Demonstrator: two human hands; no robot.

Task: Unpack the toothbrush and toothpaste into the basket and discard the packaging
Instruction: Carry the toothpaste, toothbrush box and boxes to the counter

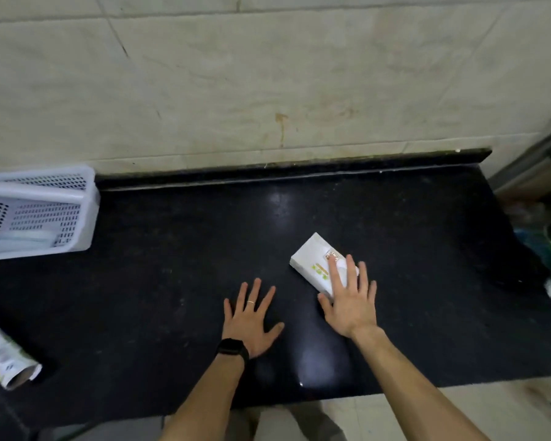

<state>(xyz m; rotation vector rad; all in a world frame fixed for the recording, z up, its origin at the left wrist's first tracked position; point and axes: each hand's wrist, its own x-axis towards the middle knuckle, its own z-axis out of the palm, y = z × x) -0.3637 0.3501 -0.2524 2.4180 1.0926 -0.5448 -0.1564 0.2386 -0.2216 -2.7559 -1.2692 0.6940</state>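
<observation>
White box (312,263) with a little green and orange print lies flat on the black counter (172,281), right of the middle and turned at a slant, one short end pointing toward the tiled wall (268,74). The right hand (350,302) lies over its near end, fingers straight and spread, the fingertips resting on the top face; nothing is curled round the box, so the hand is open and only touching it. The left hand (250,323) is just beside it to the left, apart from the box, palm down on the bare counter with the fingers fanned out straight, also open and holding nothing. It wears a thin ring (250,302) on one finger and a dark watch (233,348) at the wrist. The white basket (88,202), its sides full of small holes, stands at the far left of the counter against the wall, well apart from both hands; something pale lies along its bottom, too blurred to make out. Near the front left edge of the counter lies a rolled wrapper (12,361), printed white with green, its open end facing forward. Off the right end of the counter there are dark and green shapes low down, too blurred to tell what they are.
</observation>
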